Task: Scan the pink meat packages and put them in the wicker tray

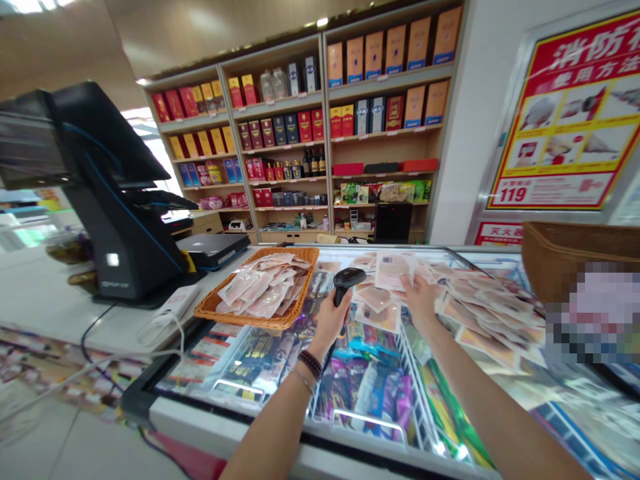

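While the left hand [331,321] wraps around the grip of a black handheld scanner [350,277], the right hand [420,297] pinches the near edge of a flat packet [393,269] between thumb and fingers. The packet is just beyond the scanner's head, apparently held there so that its printed face meets the scanner. Similar packets fill a wicker basket [265,323] on the left and lie in a loose pile [493,313] on the right, both seemingly within easy reach on the glass-topped freezer [200,423]. Both forearms stretch forward, angled inward; the left wrist wears dark beads [310,363].
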A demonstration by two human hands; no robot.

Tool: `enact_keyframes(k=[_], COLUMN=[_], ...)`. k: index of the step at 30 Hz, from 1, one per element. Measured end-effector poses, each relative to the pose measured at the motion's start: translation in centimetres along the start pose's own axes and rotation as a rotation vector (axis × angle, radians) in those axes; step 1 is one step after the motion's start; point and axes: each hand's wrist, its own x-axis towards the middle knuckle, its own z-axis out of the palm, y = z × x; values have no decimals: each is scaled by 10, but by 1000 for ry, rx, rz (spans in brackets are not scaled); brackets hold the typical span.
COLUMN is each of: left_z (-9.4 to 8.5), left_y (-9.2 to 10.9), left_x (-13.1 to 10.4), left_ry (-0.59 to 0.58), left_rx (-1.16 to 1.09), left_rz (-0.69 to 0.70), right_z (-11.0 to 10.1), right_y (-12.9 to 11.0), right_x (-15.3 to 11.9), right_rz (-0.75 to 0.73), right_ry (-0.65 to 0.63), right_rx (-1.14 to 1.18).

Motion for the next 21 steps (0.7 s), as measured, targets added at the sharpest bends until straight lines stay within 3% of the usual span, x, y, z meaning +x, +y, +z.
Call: enact_keyframes(k=[3,6,21], left_z=[-1,-2,2], left_y=[0,2,9], left_x=[-1,-1,-2], left_ry=[-16,-22,-69], left_rx=[-38,-76,-118], left_rz=[3,14,-20], right_z=[17,25,26], right_y=[2,7,14], right_x=[-14,-27,-35], right_rz=[57,94,22], right_ry=[-46,-46,4], right_rx=[167,128,-68])
